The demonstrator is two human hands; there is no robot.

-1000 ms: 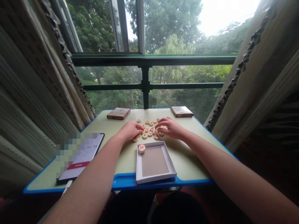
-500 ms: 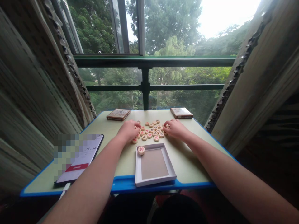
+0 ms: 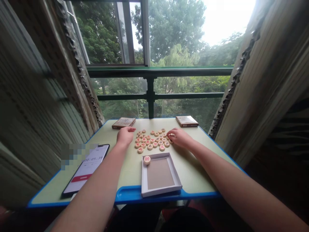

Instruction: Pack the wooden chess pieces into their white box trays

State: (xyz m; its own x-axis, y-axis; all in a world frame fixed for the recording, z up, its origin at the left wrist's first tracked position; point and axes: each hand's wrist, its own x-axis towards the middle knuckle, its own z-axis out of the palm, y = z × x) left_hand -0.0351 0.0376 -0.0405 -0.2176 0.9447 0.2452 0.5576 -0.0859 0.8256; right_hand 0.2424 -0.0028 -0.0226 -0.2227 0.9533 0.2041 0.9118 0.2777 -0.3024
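Note:
Round wooden xiangqi pieces [image 3: 153, 140] with red or black characters lie flat in a loose cluster on the table. My left hand [image 3: 125, 136] is left of the cluster, fingers stretched out and apart from the pieces, with nothing visible in it. At the cluster's right edge, my right hand [image 3: 180, 137] has bent fingers over or against the outermost pieces, partly hiding them; none appears gripped. Nearer me stands a shallow white box tray [image 3: 144, 180] with a brown bottom. One red-marked piece [image 3: 147, 160] sits in its far left corner.
Two flat boxes, a left one [image 3: 124, 122] and a right one [image 3: 187, 121], lie at the table's far corners. A phone [image 3: 90, 164] showing a timer lies beside my left forearm. The pale table [image 3: 202, 174] has a blue edge; curtains flank the window behind it.
My left hand has drawn away leftward from the cluster, uncovering pieces on that side. My right hand stays at the right edge. The whole view has shifted slightly.

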